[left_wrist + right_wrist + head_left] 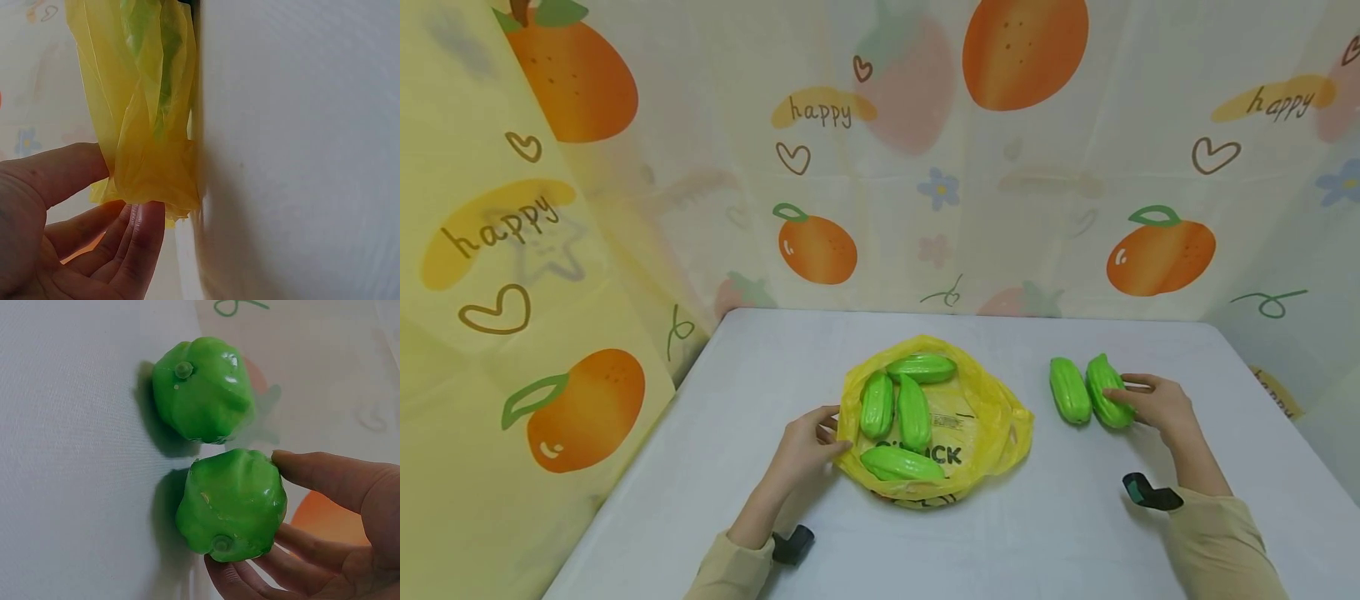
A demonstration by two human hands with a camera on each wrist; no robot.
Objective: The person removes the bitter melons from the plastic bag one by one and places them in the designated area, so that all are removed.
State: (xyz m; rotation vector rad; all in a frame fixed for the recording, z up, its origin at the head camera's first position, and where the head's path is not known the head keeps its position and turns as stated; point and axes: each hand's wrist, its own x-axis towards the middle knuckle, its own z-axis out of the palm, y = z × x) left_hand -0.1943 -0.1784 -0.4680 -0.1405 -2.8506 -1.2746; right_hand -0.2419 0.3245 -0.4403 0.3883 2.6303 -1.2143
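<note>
A yellow plastic bag [1000, 417] lies mouth-up on the table with its rim spread wide, and several glossy green gourds [914, 414] rest inside it. My left hand [810, 439] holds the bag's left rim, thumb to one side and fingers curled to the other, as the left wrist view shows with the bag's side [140, 156]. On the right, my right hand [1159, 406] grips a ridged green gourd [1105, 387] between thumb and fingers. Another green gourd [1070, 390] lies just left of it. The right wrist view shows the gripped gourd [231, 503] end-on.
A white-covered table [715, 500] carries everything. Behind it hangs a fruit-printed curtain [1037, 183], continuing along the left side. Dark wrist-camera mounts stick out from both sleeves, the right one [1152, 492] close above the tabletop.
</note>
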